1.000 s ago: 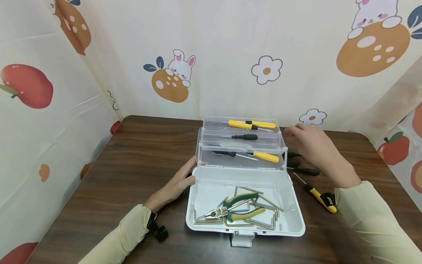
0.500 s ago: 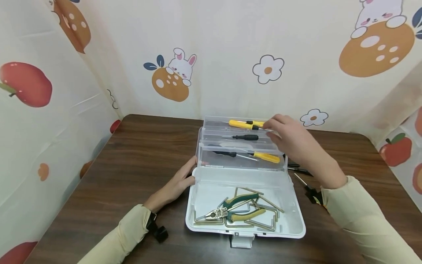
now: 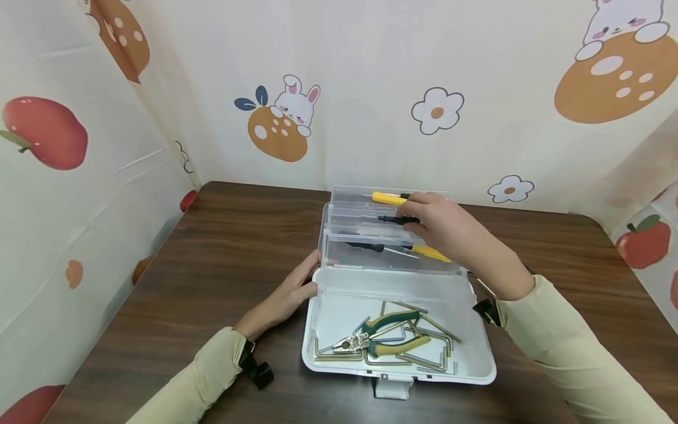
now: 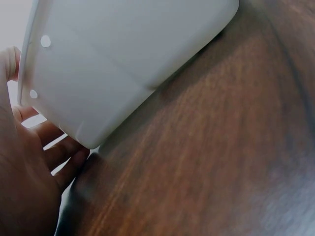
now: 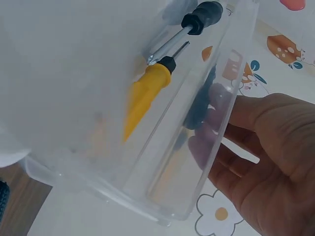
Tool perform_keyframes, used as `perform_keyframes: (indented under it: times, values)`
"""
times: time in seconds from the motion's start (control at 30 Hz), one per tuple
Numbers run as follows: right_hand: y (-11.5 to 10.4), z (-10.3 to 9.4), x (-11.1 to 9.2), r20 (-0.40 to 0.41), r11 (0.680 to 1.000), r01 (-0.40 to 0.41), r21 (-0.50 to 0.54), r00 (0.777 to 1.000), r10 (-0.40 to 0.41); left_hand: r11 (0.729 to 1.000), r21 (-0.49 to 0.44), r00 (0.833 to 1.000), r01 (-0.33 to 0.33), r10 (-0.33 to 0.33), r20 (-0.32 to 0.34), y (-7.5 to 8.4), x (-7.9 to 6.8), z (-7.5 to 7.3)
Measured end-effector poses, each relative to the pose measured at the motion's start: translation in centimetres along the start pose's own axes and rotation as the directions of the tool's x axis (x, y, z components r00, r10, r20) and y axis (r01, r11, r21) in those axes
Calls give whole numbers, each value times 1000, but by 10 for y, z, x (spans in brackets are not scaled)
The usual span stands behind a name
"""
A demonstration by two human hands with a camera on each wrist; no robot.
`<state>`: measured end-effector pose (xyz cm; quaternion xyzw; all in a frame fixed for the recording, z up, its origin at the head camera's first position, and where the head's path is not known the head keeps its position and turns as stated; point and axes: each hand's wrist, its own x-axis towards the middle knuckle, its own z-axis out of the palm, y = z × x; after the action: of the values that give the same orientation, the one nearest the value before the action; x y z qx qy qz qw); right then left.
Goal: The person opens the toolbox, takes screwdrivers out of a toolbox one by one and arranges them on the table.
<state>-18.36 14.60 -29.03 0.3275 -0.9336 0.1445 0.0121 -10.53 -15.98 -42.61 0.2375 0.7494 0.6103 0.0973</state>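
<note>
A white toolbox (image 3: 365,281) stands on the table with its clear stepped trays (image 3: 344,256) raised at the back. At the left rear corner my left hand (image 3: 288,294) holds the box, thumb on the side, fingers behind. My right hand (image 3: 450,227) reaches into the middle tray and pinches the handle of a small black screwdriver (image 3: 392,219); the right wrist view shows the fingertips blurred through plastic. A yellow screwdriver (image 3: 386,198) lies in the upper tray, partly covered by the hand. The lower tray holds a black-handled screwdriver (image 3: 371,246) and a yellow screwdriver (image 3: 431,253).
Green-and-yellow pliers (image 3: 394,333) lie over several hex keys (image 3: 429,359) in the box bottom. The front latch (image 3: 393,388) hangs down. Tools right of the box are mostly hidden by my right arm. A patterned cloth (image 3: 371,118) backs the wooden table (image 3: 254,229).
My right hand has moved left from the tools beside the box, over the upper tray and down to the small black screwdriver. The left hand stays at the box corner.
</note>
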Motion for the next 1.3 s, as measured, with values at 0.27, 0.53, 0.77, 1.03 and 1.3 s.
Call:
perform_keyframes:
  times: [0.27,0.53,0.77,1.03,1.3]
  values:
    - [-3,-3,-2,11,999,-5,-41,1000,5,999,-48,1000,-8,9,23,-2,5,0]
    - [-2,-3,-5,48,997,11,-79,999,-8,1000,-24,1000,-7,8,22,-5,5,4]
    - [6,-9,-18,23,997,-11,-74,1000,13,1000,-17,1000,10,-10,21,-6,6,8]
    - [29,-33,-47,-114,995,-26,-95,993,15,1000,-11,1000,-5,6,25,-4,5,5]
    - [62,-38,-83,-231,987,-90,-130,971,58,1000,8,1000,3,-3,0,-4,0,-1]
